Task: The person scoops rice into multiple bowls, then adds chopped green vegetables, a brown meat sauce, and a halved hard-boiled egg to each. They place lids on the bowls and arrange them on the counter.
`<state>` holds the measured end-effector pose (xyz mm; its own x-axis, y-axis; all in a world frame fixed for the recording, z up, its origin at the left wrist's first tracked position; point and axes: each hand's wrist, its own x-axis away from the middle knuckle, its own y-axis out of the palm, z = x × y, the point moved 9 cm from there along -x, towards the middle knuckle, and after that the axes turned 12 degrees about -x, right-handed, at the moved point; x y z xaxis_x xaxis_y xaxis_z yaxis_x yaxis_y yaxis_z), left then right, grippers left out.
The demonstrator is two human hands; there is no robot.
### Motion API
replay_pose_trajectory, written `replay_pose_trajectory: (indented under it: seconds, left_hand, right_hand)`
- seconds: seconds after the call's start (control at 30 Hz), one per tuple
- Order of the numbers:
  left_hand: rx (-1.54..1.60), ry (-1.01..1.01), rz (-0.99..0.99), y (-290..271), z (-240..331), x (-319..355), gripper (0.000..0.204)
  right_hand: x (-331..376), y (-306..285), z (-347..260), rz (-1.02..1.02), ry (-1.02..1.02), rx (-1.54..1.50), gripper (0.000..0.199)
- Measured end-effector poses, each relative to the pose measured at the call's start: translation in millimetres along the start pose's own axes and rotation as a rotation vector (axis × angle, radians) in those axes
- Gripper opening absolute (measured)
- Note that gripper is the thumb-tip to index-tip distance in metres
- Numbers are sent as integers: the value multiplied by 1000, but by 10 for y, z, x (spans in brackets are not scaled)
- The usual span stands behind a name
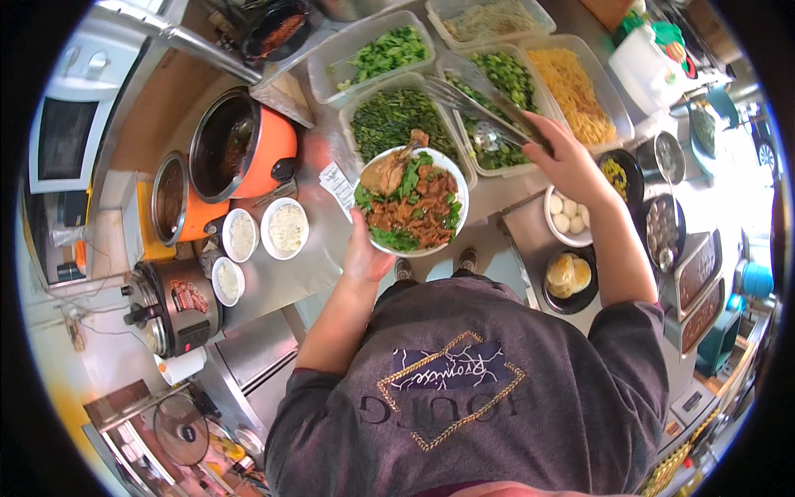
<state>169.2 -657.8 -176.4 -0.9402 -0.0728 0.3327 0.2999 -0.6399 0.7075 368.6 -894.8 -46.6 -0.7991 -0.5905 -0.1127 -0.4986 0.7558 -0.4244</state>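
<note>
My left hand (365,253) holds a white bowl (458,184) from underneath, above the edge of a steel counter. The bowl is filled with brown braised meat, a chicken leg and green leaves. My right hand (570,160) grips metal tongs (468,101), whose tips reach over a clear tub of chopped green vegetables (505,74). Another clear tub of dark cooked greens (389,116) sits just behind the bowl.
More clear tubs hold leafy greens (381,54), yellow noodles (575,91) and pale sprouts (489,18). An orange cooker (248,145) and a second pot (174,199) stand at left beside three small white rice bowls (286,228). Bowls of white balls (567,217) and buns (567,275) sit at right.
</note>
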Motion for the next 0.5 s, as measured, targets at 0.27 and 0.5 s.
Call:
replay_pose_trajectory:
  seconds: [0.27,0.5]
  left_hand:
    - [-20,174,222,-457,434,624,73]
    - [76,384,407,-816,543,1389,74]
  right_hand:
    - [-697,-166,-5,-20,-87,674,50]
    - [-3104,-1102,-1855,424,-488,769,35]
